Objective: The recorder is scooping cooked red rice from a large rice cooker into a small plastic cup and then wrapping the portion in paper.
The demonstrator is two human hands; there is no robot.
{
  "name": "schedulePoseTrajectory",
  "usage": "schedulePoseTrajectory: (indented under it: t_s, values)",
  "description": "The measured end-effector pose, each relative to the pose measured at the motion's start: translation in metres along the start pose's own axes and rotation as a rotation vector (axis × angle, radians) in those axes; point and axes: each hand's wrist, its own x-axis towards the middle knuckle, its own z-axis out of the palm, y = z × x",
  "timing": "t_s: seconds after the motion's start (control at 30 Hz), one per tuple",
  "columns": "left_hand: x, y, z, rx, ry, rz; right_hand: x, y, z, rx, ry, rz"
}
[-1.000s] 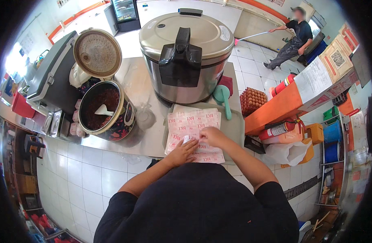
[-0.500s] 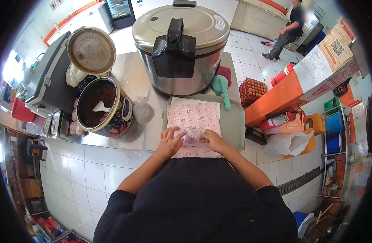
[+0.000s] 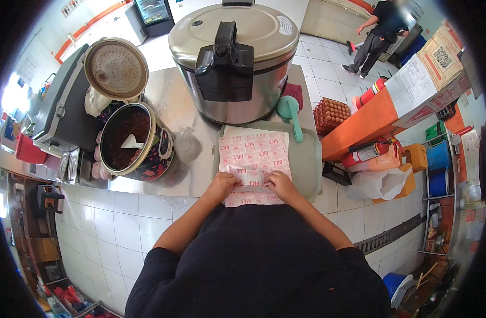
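Observation:
A white paper sheet with red print [image 3: 256, 153] lies on a pale green tray [image 3: 309, 164] on the steel counter [image 3: 168, 95]. My left hand [image 3: 221, 185] and my right hand [image 3: 280, 184] pinch the sheet's near edge, which is lifted and folded up between them. Another printed sheet [image 3: 251, 199] shows under my hands at the counter's edge. A big steel cooker with a black lid handle [image 3: 232, 58] stands just beyond the tray.
An open flowered pot of dark red filling with a white spoon [image 3: 131, 140] stands at left, its lid [image 3: 116, 69] raised. A teal scoop [image 3: 290, 111] rests on the tray. Egg trays [image 3: 333, 114], an orange counter [image 3: 370, 119] and fire extinguishers [image 3: 367, 153] are at right. A person [image 3: 380, 26] sweeps far back.
My head has moved closer to the counter, so everything looks larger. My hands have slid to the sheet's near edge and lifted it into a fold.

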Motion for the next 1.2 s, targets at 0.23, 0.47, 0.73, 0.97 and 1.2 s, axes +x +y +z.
schedulePoseTrajectory:
  t_s: [0.23,0.47,0.73,0.97,1.2]
  values:
    - [0.006,0.015,-0.004,-0.093,0.007,0.106,-0.005,-0.01,0.006,-0.053,0.056,-0.1]
    - [0.019,0.008,-0.001,-0.046,-0.213,-0.214,0.015,0.005,-0.005,-0.127,-0.236,0.152]
    - [0.056,0.001,-0.011,0.297,0.079,-0.068,0.051,0.001,-0.01,-0.586,0.089,0.111]
    - [0.028,0.002,0.004,-0.123,-0.091,-0.418,0.028,0.016,0.005,-0.206,-0.144,0.379]
    - [0.017,0.01,0.014,-0.118,0.099,-0.361,0.021,0.002,0.002,0.495,0.086,0.664]
